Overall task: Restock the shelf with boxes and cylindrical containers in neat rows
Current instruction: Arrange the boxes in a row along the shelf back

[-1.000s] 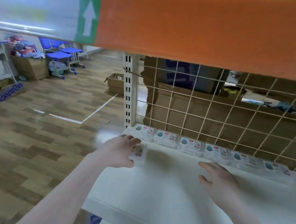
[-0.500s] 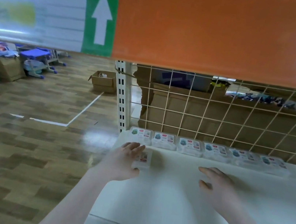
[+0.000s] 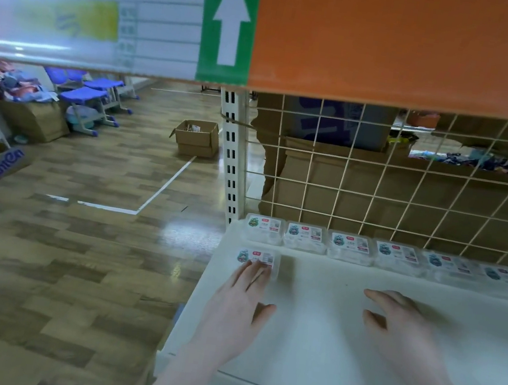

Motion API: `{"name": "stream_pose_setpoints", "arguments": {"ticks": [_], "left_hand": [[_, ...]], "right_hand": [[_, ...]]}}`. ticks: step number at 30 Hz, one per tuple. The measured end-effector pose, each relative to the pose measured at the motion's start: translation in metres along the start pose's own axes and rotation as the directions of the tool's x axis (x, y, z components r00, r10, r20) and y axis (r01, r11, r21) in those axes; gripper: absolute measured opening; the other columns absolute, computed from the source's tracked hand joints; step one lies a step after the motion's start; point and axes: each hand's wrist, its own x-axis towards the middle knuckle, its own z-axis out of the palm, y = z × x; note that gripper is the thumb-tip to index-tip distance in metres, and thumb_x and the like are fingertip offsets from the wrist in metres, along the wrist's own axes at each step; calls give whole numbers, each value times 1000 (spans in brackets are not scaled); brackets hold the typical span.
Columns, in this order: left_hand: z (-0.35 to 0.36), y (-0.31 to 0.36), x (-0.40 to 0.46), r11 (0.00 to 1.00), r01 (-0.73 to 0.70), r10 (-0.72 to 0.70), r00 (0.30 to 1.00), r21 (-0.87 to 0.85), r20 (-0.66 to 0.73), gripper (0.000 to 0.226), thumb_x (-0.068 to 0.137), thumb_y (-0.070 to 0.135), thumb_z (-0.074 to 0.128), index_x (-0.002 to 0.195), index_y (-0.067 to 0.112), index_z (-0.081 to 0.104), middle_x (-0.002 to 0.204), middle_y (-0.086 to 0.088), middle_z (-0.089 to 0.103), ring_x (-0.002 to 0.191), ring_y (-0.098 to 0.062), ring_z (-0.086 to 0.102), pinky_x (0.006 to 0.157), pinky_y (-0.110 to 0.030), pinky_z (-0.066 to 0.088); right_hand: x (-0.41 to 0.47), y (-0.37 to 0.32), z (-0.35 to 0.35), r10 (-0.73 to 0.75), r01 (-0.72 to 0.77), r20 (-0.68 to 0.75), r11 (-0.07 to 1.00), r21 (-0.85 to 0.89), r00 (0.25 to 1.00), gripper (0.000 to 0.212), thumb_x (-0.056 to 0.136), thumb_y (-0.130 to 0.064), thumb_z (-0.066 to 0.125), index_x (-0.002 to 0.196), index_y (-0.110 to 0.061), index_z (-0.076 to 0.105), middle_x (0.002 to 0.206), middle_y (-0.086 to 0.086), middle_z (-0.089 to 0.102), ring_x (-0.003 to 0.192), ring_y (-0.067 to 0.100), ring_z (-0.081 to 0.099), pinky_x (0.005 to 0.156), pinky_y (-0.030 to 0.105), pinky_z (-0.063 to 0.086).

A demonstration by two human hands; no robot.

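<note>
A row of several small clear boxes (image 3: 350, 247) with labelled lids lines the back of the white shelf (image 3: 321, 350), against the wire grid. One more box (image 3: 256, 257) lies in front of the row's left end. My left hand (image 3: 240, 305) rests flat with its straight fingertips on that box's near edge. My right hand (image 3: 403, 330) hovers over the bare shelf to the right, fingers relaxed and holding nothing.
An orange and white shelf board (image 3: 399, 46) hangs close overhead. A perforated upright post (image 3: 231, 156) marks the shelf's left end. Cardboard boxes (image 3: 410, 196) stand behind the wire grid. On the wooden floor to the left are an open carton (image 3: 197, 137) and blue chairs (image 3: 89, 95).
My left hand has let go of the single box, set it flat in front of the row and drawn back, only fingertips on it. The right hand has barely moved.
</note>
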Motion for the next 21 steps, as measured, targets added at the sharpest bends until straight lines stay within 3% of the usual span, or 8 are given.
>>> {"name": "stream_pose_setpoints", "arguments": {"ticks": [3,6,21], "left_hand": [[-3,-2,5,1000,2,-2,1000,-5,9,73,87,58,24,146,16,31,153,-1,29,144,-18,21,111,-28,28],[-5,-4,12,1000,-8,8,1000,25,22,65,96,51,35,150,20,17,158,4,13,146,-13,5,114,-23,15],[-4,-12,27,999,24,-24,1000,-46,10,67,94,45,46,150,23,17,158,8,11,145,-8,3,113,-19,13]], "right_hand": [[-2,0,1,3,-3,-11,1000,13,1000,36,88,-23,55,125,-23,57,126,-8,54,115,14,48,82,28,43],[-3,0,3,5,-4,-15,999,33,1000,34,88,-22,56,122,-22,59,124,-8,53,113,14,50,82,28,43],[-5,2,2,-29,30,-12,999,44,999,33,89,-20,56,121,-20,60,125,-8,53,115,14,49,86,27,42]]}}
